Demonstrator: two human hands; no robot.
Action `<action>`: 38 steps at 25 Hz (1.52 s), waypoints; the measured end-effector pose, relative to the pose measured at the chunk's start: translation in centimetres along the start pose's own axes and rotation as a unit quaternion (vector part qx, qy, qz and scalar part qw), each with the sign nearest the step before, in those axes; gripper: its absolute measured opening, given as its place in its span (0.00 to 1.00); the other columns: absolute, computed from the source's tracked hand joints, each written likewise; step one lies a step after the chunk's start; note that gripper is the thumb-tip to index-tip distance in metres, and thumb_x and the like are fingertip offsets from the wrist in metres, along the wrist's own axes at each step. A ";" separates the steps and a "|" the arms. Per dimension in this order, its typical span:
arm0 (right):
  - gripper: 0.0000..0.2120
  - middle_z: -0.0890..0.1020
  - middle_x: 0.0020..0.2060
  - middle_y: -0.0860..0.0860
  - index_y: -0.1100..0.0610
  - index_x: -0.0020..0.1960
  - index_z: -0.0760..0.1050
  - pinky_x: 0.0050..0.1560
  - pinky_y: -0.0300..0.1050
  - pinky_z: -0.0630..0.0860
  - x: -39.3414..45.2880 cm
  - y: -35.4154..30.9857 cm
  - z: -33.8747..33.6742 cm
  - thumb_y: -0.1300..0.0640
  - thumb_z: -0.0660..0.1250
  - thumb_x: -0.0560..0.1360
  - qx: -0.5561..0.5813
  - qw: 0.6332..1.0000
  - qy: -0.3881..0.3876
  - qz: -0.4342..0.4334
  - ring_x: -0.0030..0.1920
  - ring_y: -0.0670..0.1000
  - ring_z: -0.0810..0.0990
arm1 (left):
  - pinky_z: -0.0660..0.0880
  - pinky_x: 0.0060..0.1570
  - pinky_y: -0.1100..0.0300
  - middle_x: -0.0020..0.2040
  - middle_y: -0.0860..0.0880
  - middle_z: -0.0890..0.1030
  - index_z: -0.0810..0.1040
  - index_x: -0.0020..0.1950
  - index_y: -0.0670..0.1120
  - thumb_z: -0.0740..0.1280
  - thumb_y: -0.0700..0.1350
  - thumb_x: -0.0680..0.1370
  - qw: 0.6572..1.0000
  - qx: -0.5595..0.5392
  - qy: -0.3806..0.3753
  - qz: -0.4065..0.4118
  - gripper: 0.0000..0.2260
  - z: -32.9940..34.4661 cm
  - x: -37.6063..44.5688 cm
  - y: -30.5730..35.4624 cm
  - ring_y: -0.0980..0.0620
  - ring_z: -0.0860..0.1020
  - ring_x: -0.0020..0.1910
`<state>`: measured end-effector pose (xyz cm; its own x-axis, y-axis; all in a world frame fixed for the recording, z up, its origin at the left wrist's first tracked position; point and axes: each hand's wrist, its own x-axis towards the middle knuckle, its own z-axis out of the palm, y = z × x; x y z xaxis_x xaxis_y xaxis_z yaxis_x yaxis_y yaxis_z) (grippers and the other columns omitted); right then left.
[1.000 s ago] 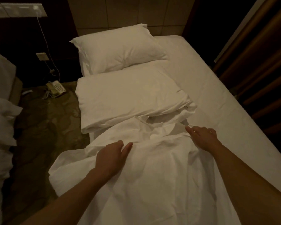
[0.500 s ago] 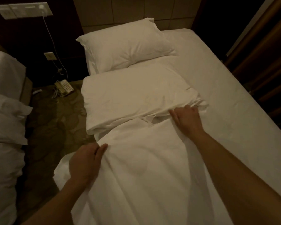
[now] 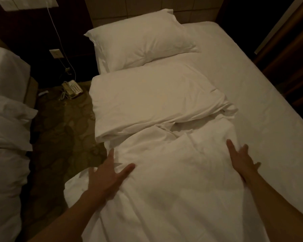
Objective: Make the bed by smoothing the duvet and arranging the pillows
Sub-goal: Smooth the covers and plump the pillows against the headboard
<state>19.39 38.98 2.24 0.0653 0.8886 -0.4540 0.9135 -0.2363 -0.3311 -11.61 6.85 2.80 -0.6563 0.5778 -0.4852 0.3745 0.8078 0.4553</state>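
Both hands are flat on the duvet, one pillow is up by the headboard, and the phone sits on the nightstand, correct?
Not the phone: the head view shows it on the carpet beside the bed. Left hand and right hand do lie flat on the duvet, pillow by the headboard.

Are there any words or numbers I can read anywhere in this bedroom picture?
None can be read.
Beige push-button telephone on the patterned carpet: its keys surely carry numbers, but they are too small and blurred.
White wall switch panel at the top left: no legible marking.
White pillows, white duvet under both hands: no print or labels visible.
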 end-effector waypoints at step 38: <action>0.37 0.39 0.81 0.46 0.40 0.80 0.35 0.75 0.67 0.37 -10.9 -4.9 6.6 0.26 0.35 0.75 -0.205 0.933 -0.025 -0.296 0.79 0.60 0.34 | 0.48 0.78 0.44 0.83 0.51 0.50 0.46 0.83 0.55 0.35 0.67 0.79 0.939 0.235 0.021 0.249 0.34 3.4 2.4 9.0 0.46 0.48 0.82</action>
<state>11.53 27.83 3.35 -0.5082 0.7940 -0.3336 0.8612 0.4685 -0.1969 -7.54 15.90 3.20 -0.3445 0.9008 -0.2642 0.8832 0.4064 0.2341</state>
